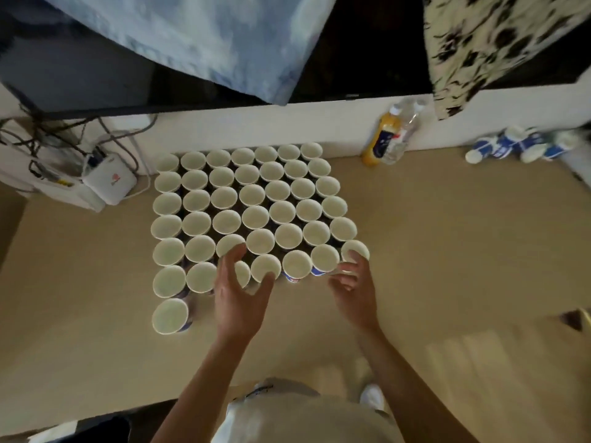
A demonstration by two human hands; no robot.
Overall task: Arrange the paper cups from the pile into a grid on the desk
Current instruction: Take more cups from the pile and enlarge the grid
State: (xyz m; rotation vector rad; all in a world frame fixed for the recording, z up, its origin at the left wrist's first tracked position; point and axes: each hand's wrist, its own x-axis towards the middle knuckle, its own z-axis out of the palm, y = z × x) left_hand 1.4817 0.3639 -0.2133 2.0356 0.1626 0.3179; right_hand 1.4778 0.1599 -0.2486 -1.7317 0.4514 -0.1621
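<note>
Paper cups (252, 199): upright grid on the desk (447, 235), rims close; spare pile (518, 145) lying far right by the wall (319, 123). Left hand (238, 295): fingers spread wide over a near-row cup (243, 274), gripping nothing. Right hand (355, 286): fingers curled against the corner cup (355, 248); whether it holds it cannot be told.

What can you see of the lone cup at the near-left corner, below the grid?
The lone cup is paper, white inside with blue print on its outer wall. It stands upright, mouth up, apparently empty, on the beige desk, alone in a new front row under the grid's left column. Contact with the cup behind is unclear. The left hand and right hand are elsewhere.
</note>
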